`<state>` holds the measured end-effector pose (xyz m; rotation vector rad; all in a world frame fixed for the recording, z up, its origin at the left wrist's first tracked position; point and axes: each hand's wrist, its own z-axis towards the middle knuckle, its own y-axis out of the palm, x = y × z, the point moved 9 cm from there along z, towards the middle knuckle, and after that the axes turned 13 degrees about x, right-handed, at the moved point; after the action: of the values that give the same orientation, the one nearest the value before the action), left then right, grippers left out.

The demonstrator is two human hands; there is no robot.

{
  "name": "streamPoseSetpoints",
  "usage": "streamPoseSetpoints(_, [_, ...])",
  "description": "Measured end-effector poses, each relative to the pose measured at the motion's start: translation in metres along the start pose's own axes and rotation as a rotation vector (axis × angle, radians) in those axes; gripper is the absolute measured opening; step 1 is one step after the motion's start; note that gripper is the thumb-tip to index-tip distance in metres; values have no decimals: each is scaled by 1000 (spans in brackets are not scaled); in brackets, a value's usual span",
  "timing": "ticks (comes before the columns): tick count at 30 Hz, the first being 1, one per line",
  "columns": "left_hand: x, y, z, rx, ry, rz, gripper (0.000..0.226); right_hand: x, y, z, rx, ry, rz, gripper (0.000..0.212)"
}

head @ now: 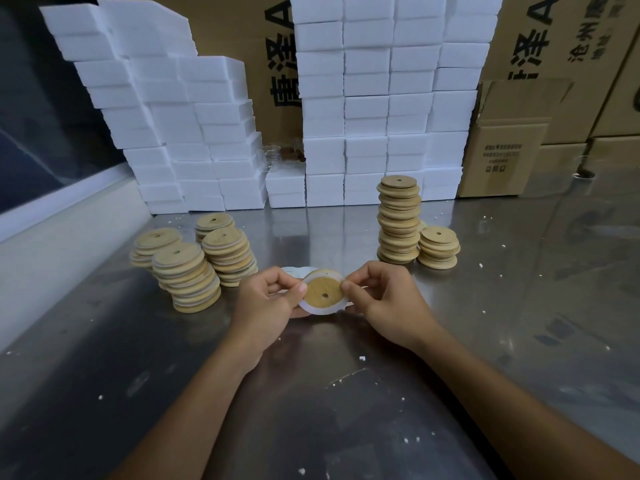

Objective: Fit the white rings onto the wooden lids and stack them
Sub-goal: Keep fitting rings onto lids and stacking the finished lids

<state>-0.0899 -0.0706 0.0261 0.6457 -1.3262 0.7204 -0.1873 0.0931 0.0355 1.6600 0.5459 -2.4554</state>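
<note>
Ringed lid face toward camera

White foam blocks stacked against cardboard boxes on steel table.

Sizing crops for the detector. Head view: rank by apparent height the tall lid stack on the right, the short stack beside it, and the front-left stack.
1. tall lid stack, clearly tallest.
2. front-left stack, though it sits nearer the camera, so its lead over the next is unsure.
3. short stack, lowest.
</note>
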Motion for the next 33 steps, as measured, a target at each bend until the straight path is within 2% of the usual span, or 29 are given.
streamPoseSetpoints(10, [7, -3, -1, 31, 130, 42, 21, -15, 0, -8, 64, -204, -68, 6])
streamPoseSetpoints(15, [27, 0, -6, 37, 352, 87, 19, -20, 3, -10, 55, -275, -77, 6])
streamPoseSetpoints(21, [35, 1, -8, 34, 520, 214, 27, -17, 2, -9, 58, -273, -72, 5])
streamPoseSetpoints(27, [34, 1, -8, 20, 616, 286, 15, -5, 3, -5, 43, -184, -74, 3])
streamPoseSetpoints(30, [32, 2, -11, 31, 666, 327, 21, -5, 3, -4, 48, -192, -100, 6])
streamPoseSetpoints(33, [36, 4, -14, 38, 719, 320, 16, -7, 2, -5, 65, -216, -108, 4])
